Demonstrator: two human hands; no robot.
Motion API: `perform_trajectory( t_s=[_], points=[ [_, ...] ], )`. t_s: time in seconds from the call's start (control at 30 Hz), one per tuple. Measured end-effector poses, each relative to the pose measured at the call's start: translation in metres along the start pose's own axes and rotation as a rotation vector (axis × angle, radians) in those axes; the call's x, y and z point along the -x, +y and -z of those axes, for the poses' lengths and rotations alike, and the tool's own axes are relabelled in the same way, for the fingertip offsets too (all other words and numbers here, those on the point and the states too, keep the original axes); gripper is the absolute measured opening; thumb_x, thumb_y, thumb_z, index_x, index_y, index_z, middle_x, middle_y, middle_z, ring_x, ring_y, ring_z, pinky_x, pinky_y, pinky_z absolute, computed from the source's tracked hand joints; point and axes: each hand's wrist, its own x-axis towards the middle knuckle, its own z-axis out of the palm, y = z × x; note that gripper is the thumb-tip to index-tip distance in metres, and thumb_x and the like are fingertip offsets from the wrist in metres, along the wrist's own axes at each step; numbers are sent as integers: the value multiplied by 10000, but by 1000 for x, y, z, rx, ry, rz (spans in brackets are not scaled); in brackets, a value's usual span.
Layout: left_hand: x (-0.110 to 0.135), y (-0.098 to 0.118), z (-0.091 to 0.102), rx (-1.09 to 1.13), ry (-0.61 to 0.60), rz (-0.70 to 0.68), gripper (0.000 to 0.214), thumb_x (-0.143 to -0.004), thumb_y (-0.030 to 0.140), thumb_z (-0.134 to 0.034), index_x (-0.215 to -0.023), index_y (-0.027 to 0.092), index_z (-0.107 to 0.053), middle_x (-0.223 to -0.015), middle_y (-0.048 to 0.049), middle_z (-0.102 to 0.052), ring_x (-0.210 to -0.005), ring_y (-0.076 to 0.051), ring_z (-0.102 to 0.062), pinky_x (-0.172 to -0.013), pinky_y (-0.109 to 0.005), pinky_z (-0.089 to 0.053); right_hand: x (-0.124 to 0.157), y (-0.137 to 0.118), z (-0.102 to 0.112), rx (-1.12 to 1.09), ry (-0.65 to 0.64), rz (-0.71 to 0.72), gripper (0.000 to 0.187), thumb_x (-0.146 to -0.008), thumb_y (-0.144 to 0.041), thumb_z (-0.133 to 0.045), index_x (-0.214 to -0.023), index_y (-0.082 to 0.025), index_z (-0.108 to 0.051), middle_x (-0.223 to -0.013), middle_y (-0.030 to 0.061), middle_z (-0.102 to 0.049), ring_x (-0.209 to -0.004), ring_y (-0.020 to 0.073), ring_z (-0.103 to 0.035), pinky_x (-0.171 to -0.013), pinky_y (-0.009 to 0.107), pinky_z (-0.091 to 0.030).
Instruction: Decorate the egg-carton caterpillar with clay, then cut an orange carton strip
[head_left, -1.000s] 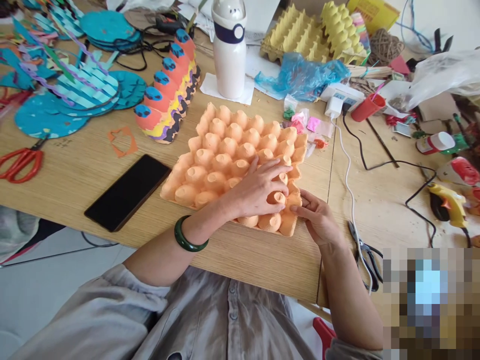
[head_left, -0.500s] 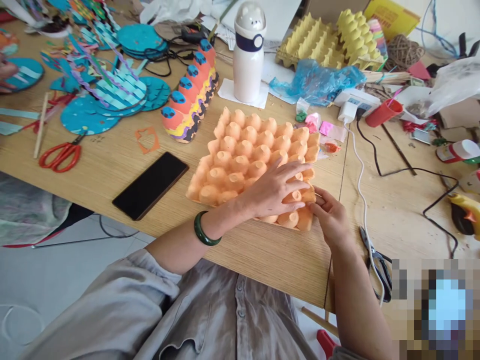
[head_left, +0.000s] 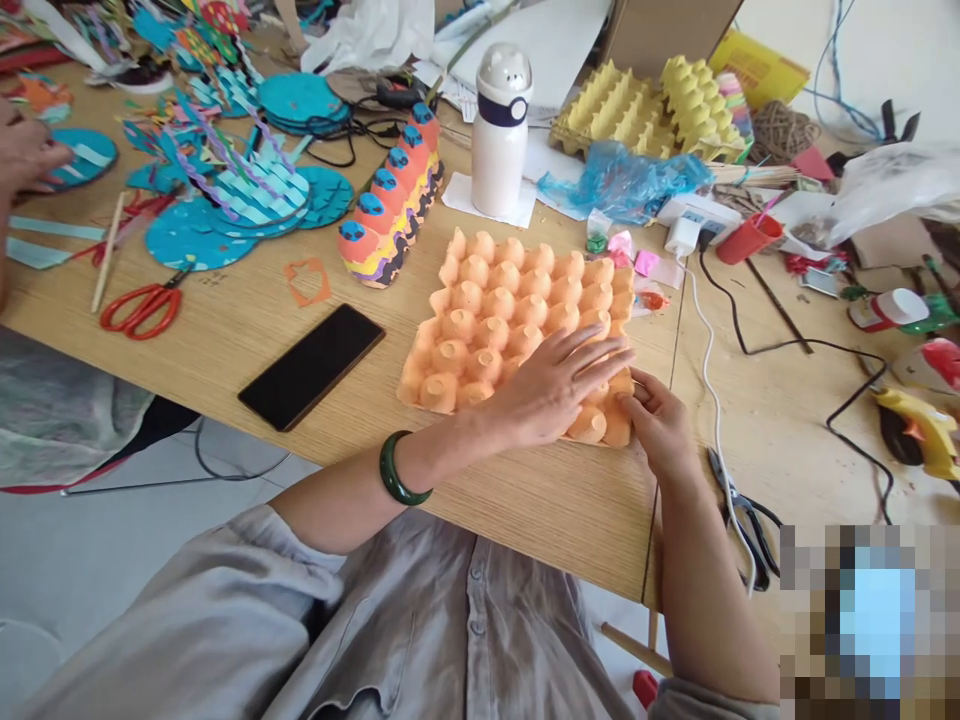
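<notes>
An orange egg tray (head_left: 495, 303) lies on the wooden table in front of me, its rows of bumps facing up. My left hand (head_left: 551, 385), with a dark green bangle on the wrist, rests open across the tray's near right part, fingers stretched out. At the tray's right edge, the thumb and fingers of my right hand (head_left: 661, 422) pinch the rim; the fingertips are partly hidden. A black phone (head_left: 311, 366) lies left of the tray. Behind the phone is a painted strip of egg-carton cups (head_left: 391, 205) in orange, yellow, purple and black with blue spots.
Red-handled scissors (head_left: 146, 308) and blue paper discs (head_left: 195, 240) lie on the left, where another person's hand (head_left: 34, 150) shows. A white bottle (head_left: 499, 150) stands behind the tray. Yellow egg trays (head_left: 615, 105), cables, a red cup (head_left: 750, 238) and black-handled pliers (head_left: 750, 520) are on the right.
The view has shifted slightly, so the table's things sit a little differently in frame. My left hand's fingers lie closer to the tray's right edge; my right hand keeps its hold there.
</notes>
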Motion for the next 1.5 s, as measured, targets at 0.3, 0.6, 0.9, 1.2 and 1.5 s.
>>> perform_trajectory(
  t_s=[0.3, 0.6, 0.9, 1.2, 1.5],
  points=[
    [54, 10, 27, -32, 184, 130, 552, -1007, 238, -551, -1539, 289, -413, -1469, -77, -621, -1351, -222, -589, -1252, -523, -367, -1, 2, 1, 17, 0, 0, 476, -727, -377, -772, -1174, -228, -705, -841, 23, -758, -726, 194, -703, -583, 286, -540],
    [182, -70, 134, -414, 229, 925, 996, -795, 559, -785, -1612, 281, -287, -1692, -72, -325, -1517, -473, -328, -1221, -701, -320, -3, 3, -1, -40, 3, -35, 459, -689, -331, -776, -1134, -242, -712, -799, 17, -743, -694, 204, -682, -576, 310, -519],
    [196, -68, 149, -557, 48, 1013, 688, -884, 558, -662, -1455, 185, -572, -1449, -107, -631, -1354, -346, -558, -1149, -498, -452, -2, -1, -3, -51, 10, -53, 459, -685, -310, -772, -1130, -221, -704, -831, 14, -760, -703, 187, -700, -589, 280, -535],
    [218, -71, 167, -701, -21, 1153, 756, -906, 645, -563, -1479, 152, -554, -1430, -136, -645, -1312, -314, -597, -1094, -416, -480, -4, 3, -1, -35, -3, -14, 429, -697, -314, -774, -1112, -223, -715, -743, -4, -728, -668, 182, -690, -577, 281, -549],
    [182, -50, 153, -619, 210, 813, 591, -909, 534, -677, -1430, 283, -556, -1518, -32, -562, -1392, -276, -544, -1208, -462, -431, 5, -6, -10, -68, 15, -31, 443, -719, -353, -793, -1129, -211, -703, -837, 27, -772, -753, 192, -728, -601, 270, -569]
  ],
)
